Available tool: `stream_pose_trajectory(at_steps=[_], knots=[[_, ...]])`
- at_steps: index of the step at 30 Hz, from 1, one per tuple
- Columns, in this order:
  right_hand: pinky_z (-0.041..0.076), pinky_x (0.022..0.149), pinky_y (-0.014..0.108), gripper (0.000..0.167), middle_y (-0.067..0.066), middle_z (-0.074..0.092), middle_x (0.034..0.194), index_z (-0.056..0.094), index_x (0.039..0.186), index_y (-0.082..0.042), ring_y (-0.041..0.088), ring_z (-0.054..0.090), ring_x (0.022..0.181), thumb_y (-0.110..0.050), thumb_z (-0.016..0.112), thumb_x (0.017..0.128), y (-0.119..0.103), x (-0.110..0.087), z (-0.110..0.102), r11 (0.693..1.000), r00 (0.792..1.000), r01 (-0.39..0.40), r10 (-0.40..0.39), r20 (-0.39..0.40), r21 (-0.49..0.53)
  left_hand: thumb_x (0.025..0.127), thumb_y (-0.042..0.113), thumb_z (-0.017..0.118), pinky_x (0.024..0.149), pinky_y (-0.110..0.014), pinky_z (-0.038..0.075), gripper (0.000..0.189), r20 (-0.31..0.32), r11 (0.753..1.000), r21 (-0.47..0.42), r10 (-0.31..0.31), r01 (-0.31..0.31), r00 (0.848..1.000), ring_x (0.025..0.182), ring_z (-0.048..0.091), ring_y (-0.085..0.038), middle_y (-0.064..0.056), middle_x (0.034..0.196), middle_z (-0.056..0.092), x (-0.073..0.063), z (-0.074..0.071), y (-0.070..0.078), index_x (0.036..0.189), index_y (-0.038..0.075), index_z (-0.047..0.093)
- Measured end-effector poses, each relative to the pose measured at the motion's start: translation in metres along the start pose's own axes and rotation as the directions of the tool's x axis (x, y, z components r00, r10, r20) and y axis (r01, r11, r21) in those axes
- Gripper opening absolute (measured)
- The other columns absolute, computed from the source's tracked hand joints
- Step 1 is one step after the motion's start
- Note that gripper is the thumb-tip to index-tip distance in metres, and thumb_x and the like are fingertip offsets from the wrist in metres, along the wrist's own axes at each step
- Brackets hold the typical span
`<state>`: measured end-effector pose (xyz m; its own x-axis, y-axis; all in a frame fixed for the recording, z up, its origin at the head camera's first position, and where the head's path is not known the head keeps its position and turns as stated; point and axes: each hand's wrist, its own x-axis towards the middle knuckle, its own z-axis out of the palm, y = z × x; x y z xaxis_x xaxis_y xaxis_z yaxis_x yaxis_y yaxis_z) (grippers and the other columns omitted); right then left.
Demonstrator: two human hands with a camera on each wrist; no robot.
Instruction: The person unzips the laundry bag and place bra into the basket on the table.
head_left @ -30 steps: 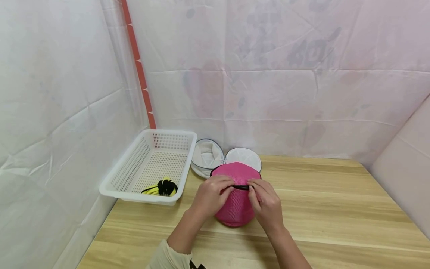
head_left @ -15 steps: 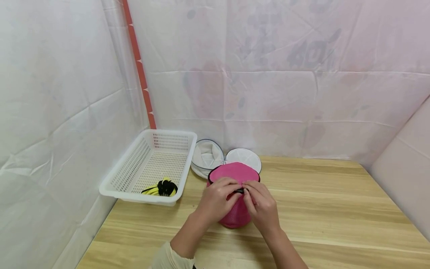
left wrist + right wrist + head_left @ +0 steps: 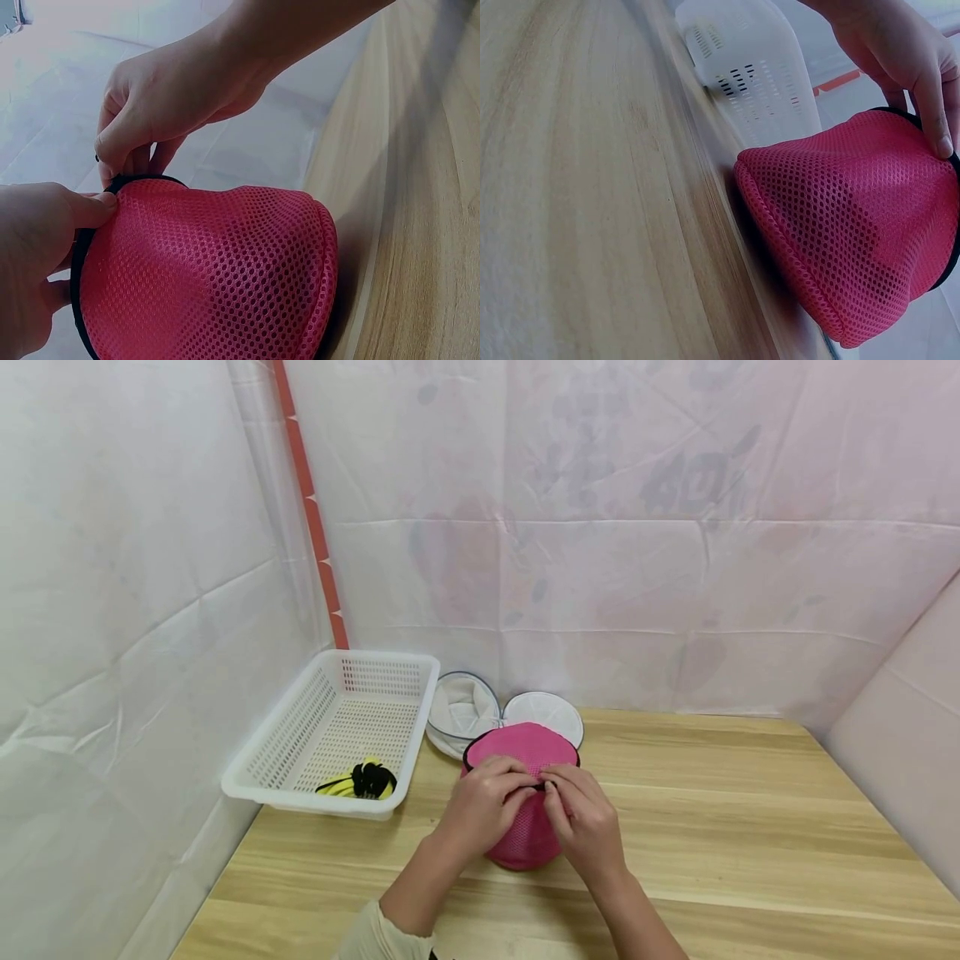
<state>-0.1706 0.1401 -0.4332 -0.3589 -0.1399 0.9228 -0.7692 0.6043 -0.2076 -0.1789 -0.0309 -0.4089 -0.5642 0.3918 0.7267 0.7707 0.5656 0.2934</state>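
Observation:
A pink mesh laundry bag (image 3: 521, 843) with a black zip edge stands on the table in the head view, between both hands. My left hand (image 3: 483, 806) pinches the black edge at the bag's near side. Right beside it my right hand (image 3: 588, 818) pinches the same edge, fingertips almost meeting the left's. The left wrist view has both hands at the black rim above the pink mesh (image 3: 217, 262). In the right wrist view the left thumb (image 3: 936, 124) presses on the rim. Fingers cover the zip pull, and a darker patch shows through the mesh.
A white perforated basket (image 3: 431, 693) stands left of the bag, with a yellow and black bundle (image 3: 367, 778) in its near corner. Behind the bag lie white round mesh pieces (image 3: 543, 714) with dark rims. White sheeting (image 3: 600, 568) walls in the wooden table (image 3: 750, 827).
The hands have drawn together along the black edge since one second ago, the right moving slightly left. The bag's top has tilted slightly left. Over the last half second almost nothing moves.

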Motion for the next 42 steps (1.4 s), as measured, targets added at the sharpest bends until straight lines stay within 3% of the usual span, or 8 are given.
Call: stream_pose_trajectory(at_steps=[17,29,36,42], knots=[[0.043,0.101,0.013,0.018,0.010,0.072,0.099,0.074,0.093,0.004,0.026,0.067,0.094,-0.002,0.059,0.086,0.004,0.000,-0.003,1.000,1.000,-0.021,0.021,-0.010,-0.013,0.083,0.013,0.079,0.081,-0.021,0.053,0.010,-0.004,1.000,0.023,0.001,-0.001,1.000,0.088,0.063,-0.009,0.004,0.092,0.069,0.000,-0.003,-0.003,0.093,0.014,0.079],[0.041,0.103,0.012,0.017,0.011,0.073,0.099,0.074,0.095,0.003,0.027,0.067,0.094,-0.002,0.061,0.085,0.007,0.000,-0.005,0.997,0.999,-0.040,0.038,-0.032,-0.059,0.083,0.015,0.079,0.092,-0.027,0.051,0.010,-0.035,0.994,0.113,0.003,0.001,0.999,0.090,0.065,-0.011,0.005,0.091,0.070,0.000,-0.003,-0.010,0.092,0.014,0.080],[0.042,0.102,0.011,0.017,0.010,0.073,0.099,0.075,0.094,0.003,0.027,0.068,0.094,-0.002,0.061,0.085,0.007,-0.001,-0.005,0.998,0.999,-0.046,0.045,-0.023,-0.045,0.084,0.014,0.078,0.085,-0.024,0.054,0.012,-0.011,0.994,0.108,-0.023,0.024,1.000,0.090,0.065,-0.011,0.004,0.094,0.069,-0.001,-0.004,-0.010,0.096,0.013,0.079],[0.043,0.102,0.013,0.017,0.010,0.073,0.099,0.075,0.096,0.003,0.027,0.068,0.095,0.000,0.062,0.084,0.005,0.000,-0.004,0.998,0.998,-0.052,0.051,-0.021,-0.022,0.083,0.016,0.079,0.087,-0.025,0.054,0.016,-0.016,0.996,0.094,0.005,-0.004,1.000,0.092,0.065,-0.012,0.002,0.096,0.070,0.000,-0.004,-0.007,0.099,0.013,0.078]])
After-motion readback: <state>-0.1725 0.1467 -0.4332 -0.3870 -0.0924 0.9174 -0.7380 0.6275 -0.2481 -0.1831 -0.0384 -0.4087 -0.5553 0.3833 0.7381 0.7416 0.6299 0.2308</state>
